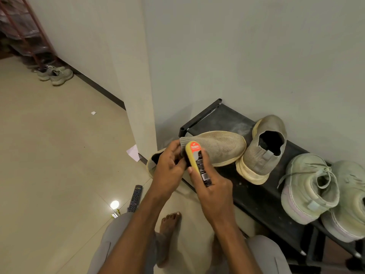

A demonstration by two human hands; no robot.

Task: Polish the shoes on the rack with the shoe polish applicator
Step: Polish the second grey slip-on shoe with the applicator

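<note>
The left hand (169, 165) holds the knit shoe (213, 148) by its heel opening off the rack (262, 196), toe pointing right, while the right hand's (212, 191) grip clasps the polish applicator (197, 161) just beside that collar, sponge edge facing the shoe.

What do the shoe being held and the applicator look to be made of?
The held shoe looks like grey-beige knit mesh: a woven texture with perforated patterns shows on the upper, over a yellowed, rubbery-looking sole. The applicator in the right hand seems to be yellow plastic or foam with a glossy printed label; which one is unclear.
</note>
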